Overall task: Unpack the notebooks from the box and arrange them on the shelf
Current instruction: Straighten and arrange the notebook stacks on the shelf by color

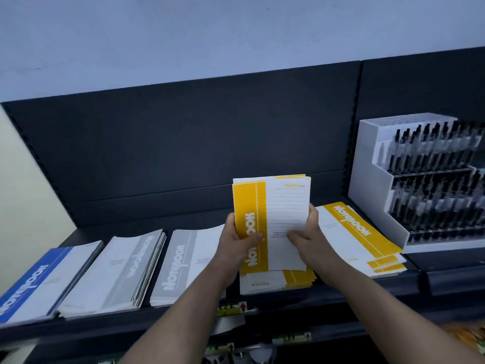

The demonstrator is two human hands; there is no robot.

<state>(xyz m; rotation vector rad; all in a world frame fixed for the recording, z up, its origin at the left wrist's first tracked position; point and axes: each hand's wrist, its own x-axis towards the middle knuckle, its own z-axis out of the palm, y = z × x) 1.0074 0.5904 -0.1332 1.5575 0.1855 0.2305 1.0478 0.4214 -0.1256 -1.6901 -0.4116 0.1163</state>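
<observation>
Notebook stacks [112, 271] across shelf [288, 300] — pen rack [420, 185] rightmost.

Dim, cool, even light; soft blur throughout, wide-angle bending at edges.

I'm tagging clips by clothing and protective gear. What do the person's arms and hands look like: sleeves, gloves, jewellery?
Both forearms are bare, with no sleeve in view. The left hand and right hand wear no gloves. No watch, bracelet or ring shows, though the picture is slightly soft.
</observation>
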